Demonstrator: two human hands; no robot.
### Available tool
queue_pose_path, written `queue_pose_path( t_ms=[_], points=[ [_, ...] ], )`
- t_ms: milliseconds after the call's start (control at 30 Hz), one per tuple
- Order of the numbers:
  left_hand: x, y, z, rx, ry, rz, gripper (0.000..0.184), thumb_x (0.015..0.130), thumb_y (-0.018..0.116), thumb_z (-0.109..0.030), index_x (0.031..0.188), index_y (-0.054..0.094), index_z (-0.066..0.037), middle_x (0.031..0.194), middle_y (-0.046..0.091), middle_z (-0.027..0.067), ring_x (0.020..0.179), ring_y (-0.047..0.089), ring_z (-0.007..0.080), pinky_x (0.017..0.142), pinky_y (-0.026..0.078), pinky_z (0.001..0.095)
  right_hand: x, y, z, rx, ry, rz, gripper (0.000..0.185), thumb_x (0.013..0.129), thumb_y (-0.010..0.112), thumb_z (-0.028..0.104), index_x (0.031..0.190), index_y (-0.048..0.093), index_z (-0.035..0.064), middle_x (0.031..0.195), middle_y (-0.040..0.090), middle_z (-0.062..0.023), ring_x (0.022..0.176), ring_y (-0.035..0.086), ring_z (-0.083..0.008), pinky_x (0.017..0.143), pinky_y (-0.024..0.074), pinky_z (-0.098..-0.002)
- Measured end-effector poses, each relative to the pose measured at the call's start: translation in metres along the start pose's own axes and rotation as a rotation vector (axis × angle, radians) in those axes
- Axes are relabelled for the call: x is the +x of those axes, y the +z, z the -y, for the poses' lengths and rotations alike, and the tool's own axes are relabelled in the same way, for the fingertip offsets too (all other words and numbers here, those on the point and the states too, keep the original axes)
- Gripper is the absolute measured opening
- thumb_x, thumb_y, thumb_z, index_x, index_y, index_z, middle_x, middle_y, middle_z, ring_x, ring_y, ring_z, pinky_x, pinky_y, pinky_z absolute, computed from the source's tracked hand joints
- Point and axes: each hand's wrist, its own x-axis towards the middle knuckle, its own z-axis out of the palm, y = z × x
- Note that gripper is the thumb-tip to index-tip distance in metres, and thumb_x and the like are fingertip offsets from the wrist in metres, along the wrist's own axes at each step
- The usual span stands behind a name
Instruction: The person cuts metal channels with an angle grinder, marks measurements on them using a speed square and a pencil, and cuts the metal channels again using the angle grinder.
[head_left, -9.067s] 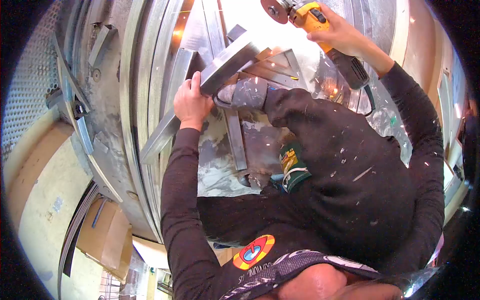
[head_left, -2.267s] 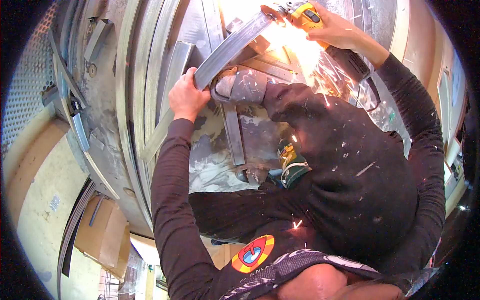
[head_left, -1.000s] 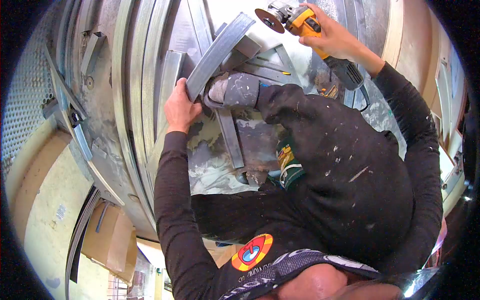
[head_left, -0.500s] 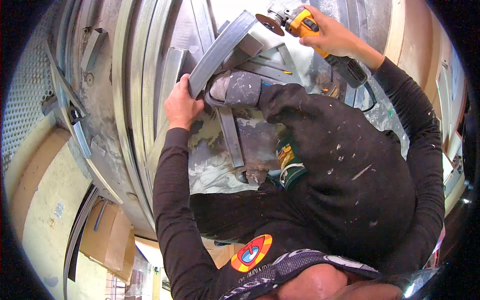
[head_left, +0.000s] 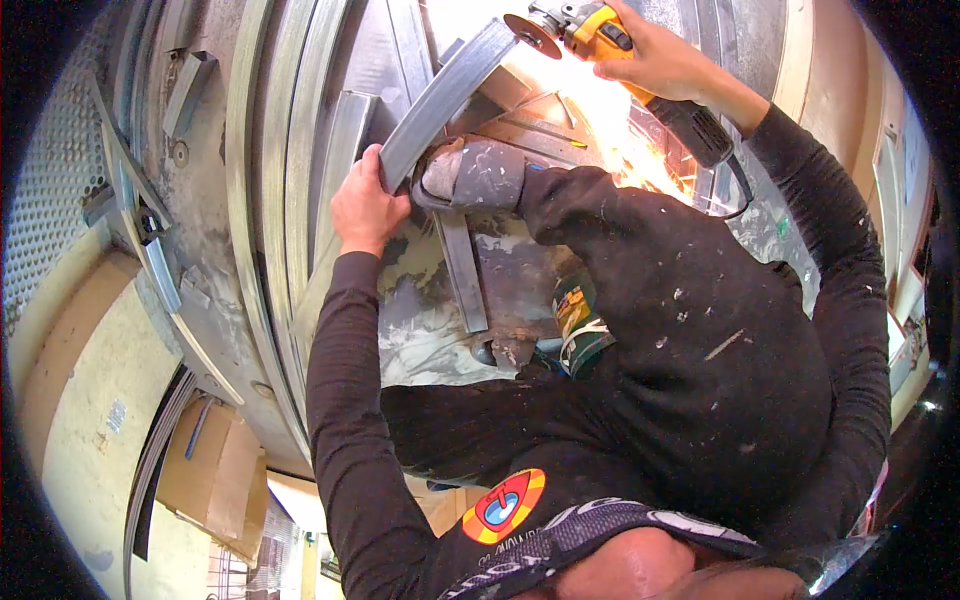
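Note:
My left hand (head_left: 366, 205) grips the lower end of a square metal tube (head_left: 445, 100), which slants up to the right. In my right hand (head_left: 665, 62) is a yellow and black angle grinder (head_left: 603, 38). Its disc (head_left: 532, 36) meets the tube's upper end, and bright sparks (head_left: 625, 125) stream down and to the right. My shoe (head_left: 480, 175) rests beside the tube, over other metal pieces. A narrow metal bar (head_left: 461, 270) lies below the shoe.
Long metal tubes (head_left: 275, 160) run along the left of my left hand. Farther left lie a short tube offcut (head_left: 188, 95) and a perforated sheet (head_left: 55, 200). A cardboard box (head_left: 215, 475) stands at the lower left. The grinder's cable (head_left: 743, 190) hangs near my right sleeve.
The grinder has moved slightly left onto the tube's end, and sparks have started again after none were visible half a second ago. My left hand has barely moved.

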Motion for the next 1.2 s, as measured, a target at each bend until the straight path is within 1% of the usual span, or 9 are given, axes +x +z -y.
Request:
queue_pose_path(
  t_ms=[133, 233, 400, 800, 967, 1000, 1033, 1100, 1200],
  points=[
    [0.000, 0.000, -0.001, 0.014, 0.007, -0.026, 0.061, 0.068, 0.072, -0.018, 0.127, 0.056, -0.017, 0.099, 0.068, 0.0085, 0.089, 0.068, 0.0354, 0.071, 0.054, 0.0488, 0.004, 0.004, -0.010, -0.016, -0.033, -0.013, 0.105, 0.092, 0.068, 0.043, 0.157, 0.005, -0.0104, 0.145, 0.043, -0.0386, 0.133, 0.050, -0.0415, 0.112, 0.0415, -0.0446],
    [0.000, -0.002, -0.003, 0.017, -0.001, -0.022, 0.061, 0.068, 0.073, -0.018, 0.127, 0.055, -0.017, 0.099, 0.068, 0.0085, 0.090, 0.068, 0.0352, 0.072, 0.055, 0.0487, 0.009, 0.008, -0.020, -0.075, -0.161, -0.081, 0.105, 0.093, 0.067, 0.045, 0.157, 0.004, -0.0108, 0.148, 0.040, -0.0392, 0.136, 0.047, -0.0421, 0.114, 0.0390, -0.0455],
    [0.000, -0.002, -0.002, 0.004, -0.014, 0.010, 0.061, 0.068, 0.073, -0.018, 0.127, 0.055, -0.018, 0.100, 0.067, 0.0084, 0.092, 0.068, 0.0350, 0.073, 0.054, 0.0487, 0.001, 0.002, -0.004, -0.040, -0.027, -0.041, 0.107, 0.092, 0.068, 0.045, 0.156, 0.004, -0.0114, 0.147, 0.042, -0.0391, 0.134, 0.049, -0.0427, 0.113, 0.0403, -0.0454],
    [0.000, 0.001, -0.001, 0.011, -0.007, -0.015, 0.060, 0.070, 0.073, -0.020, 0.127, 0.056, -0.017, 0.099, 0.067, 0.0083, 0.091, 0.068, 0.0350, 0.072, 0.054, 0.0493, -0.009, -0.008, 0.011, 0.024, -0.045, 0.008, 0.105, 0.092, 0.067, 0.047, 0.156, 0.008, -0.0126, 0.144, 0.045, -0.0393, 0.131, 0.051, -0.0426, 0.109, 0.0427, -0.0445],
    [0.000, 0.001, 0.000, 0.020, -0.009, -0.004, 0.059, 0.070, 0.074, -0.021, 0.126, 0.057, -0.017, 0.097, 0.067, 0.0083, 0.089, 0.068, 0.0355, 0.072, 0.054, 0.0498, -0.016, -0.023, 0.026, 0.084, -0.002, 0.121, 0.105, 0.091, 0.066, 0.048, 0.155, 0.010, -0.0132, 0.143, 0.046, -0.0393, 0.130, 0.052, -0.0426, 0.108, 0.0437, -0.0441],
    [0.000, 0.000, 0.000, 0.022, -0.008, -0.004, 0.059, 0.070, 0.074, -0.021, 0.126, 0.057, -0.017, 0.097, 0.067, 0.0083, 0.089, 0.068, 0.0355, 0.072, 0.054, 0.0498, -0.006, -0.012, 0.018, -0.026, 0.012, 0.016, 0.104, 0.091, 0.065, 0.048, 0.155, 0.011, -0.0135, 0.141, 0.047, -0.0391, 0.128, 0.053, -0.0426, 0.108, 0.0443, -0.0443],
    [0.001, -0.001, -0.001, 0.020, -0.009, -0.002, 0.059, 0.070, 0.074, -0.021, 0.126, 0.057, -0.017, 0.097, 0.067, 0.0083, 0.089, 0.068, 0.0354, 0.072, 0.054, 0.0497, 0.006, -0.004, 0.006, -0.026, 0.010, 0.015, 0.104, 0.091, 0.065, 0.048, 0.155, 0.011, -0.0135, 0.141, 0.047, -0.0391, 0.128, 0.053, -0.0426, 0.108, 0.0443, -0.0443],
    [0.001, -0.001, -0.001, 0.017, -0.010, -0.002, 0.058, 0.070, 0.074, -0.021, 0.126, 0.057, -0.017, 0.097, 0.067, 0.0083, 0.089, 0.068, 0.0353, 0.071, 0.054, 0.0496, 0.019, 0.005, -0.009, -0.099, -0.089, -0.105, 0.105, 0.091, 0.067, 0.048, 0.155, 0.011, -0.0129, 0.141, 0.048, -0.0388, 0.129, 0.053, -0.0428, 0.109, 0.0435, -0.0451],
    [0.000, 0.001, -0.002, 0.010, -0.011, -0.004, 0.058, 0.070, 0.074, -0.021, 0.126, 0.057, -0.017, 0.097, 0.067, 0.0085, 0.088, 0.068, 0.0349, 0.071, 0.054, 0.0491, 0.008, 0.001, -0.007, -0.051, -0.085, -0.082, 0.106, 0.090, 0.068, 0.049, 0.156, 0.011, -0.0108, 0.142, 0.046, -0.0390, 0.133, 0.050, -0.0415, 0.112, 0.0404, -0.0458]
  ],
)
